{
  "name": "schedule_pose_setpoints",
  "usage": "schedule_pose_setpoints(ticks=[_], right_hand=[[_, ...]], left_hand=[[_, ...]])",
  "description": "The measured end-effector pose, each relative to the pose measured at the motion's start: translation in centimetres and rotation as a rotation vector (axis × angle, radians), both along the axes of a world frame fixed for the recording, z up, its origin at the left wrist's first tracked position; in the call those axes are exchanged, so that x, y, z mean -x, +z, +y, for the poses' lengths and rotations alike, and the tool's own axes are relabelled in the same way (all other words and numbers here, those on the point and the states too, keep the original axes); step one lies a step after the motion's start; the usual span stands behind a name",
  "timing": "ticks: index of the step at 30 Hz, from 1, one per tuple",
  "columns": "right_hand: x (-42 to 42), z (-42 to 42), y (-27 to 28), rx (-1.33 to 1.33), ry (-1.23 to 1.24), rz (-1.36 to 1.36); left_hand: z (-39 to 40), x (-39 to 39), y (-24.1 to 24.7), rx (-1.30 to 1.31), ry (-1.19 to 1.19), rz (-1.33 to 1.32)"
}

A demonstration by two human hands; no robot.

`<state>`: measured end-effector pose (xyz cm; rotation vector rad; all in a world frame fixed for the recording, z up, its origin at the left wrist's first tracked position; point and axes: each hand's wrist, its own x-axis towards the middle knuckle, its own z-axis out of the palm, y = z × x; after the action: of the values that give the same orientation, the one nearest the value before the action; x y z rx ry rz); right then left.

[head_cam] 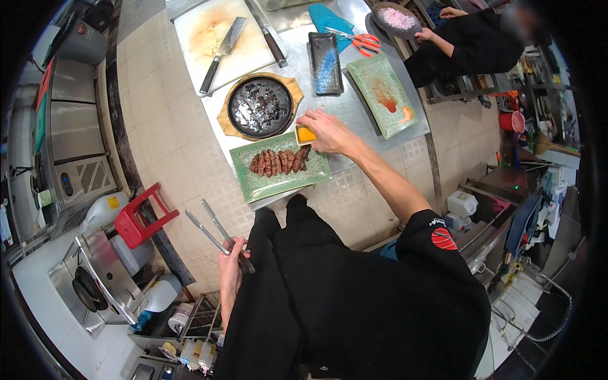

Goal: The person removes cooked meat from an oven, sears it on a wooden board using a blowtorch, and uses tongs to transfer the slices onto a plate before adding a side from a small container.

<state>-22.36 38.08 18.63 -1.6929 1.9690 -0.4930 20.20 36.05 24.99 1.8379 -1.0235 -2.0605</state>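
Note:
In my right hand (331, 131) is a small square white dish of orange-yellow sauce (306, 134), held over the far right corner of a green rectangular plate (256, 190). A row of browned sliced meat (279, 162) lies across that plate, at the table's near edge. My left hand (232, 256) grips metal tongs (216, 228) low at my side, their tips apart with nothing between them. Just beyond the plate rests a round black cast-iron sizzle pan (260, 107) on a wooden base (297, 90), its surface wet and shiny with dark residue.
A cleaver-like kitchen knife (223, 54) lies on the white cutting board (194, 33); another dark-handled tool (274, 47) sits along its edge. Right of these are a black-and-blue dish (326, 64), orange-handled scissors (365, 43) and a sauce-stained green plate (380, 85). A person (468, 42) holds a bowl (398, 20) nearby.

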Motion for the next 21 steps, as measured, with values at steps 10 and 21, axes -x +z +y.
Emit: schedule_pose_setpoints(ticks=[10, 21], right_hand=[[-0.8, 6.4, 0.8, -0.005, -0.401, 0.070], [-1.0, 10.8, -2.4, 0.030, -0.586, 0.073]], left_hand=[[-2.8, 2.5, -7.6, 0.238, 0.052, -0.016], [-6.7, 7.5, -13.0, 0.192, -0.074, -0.081]])
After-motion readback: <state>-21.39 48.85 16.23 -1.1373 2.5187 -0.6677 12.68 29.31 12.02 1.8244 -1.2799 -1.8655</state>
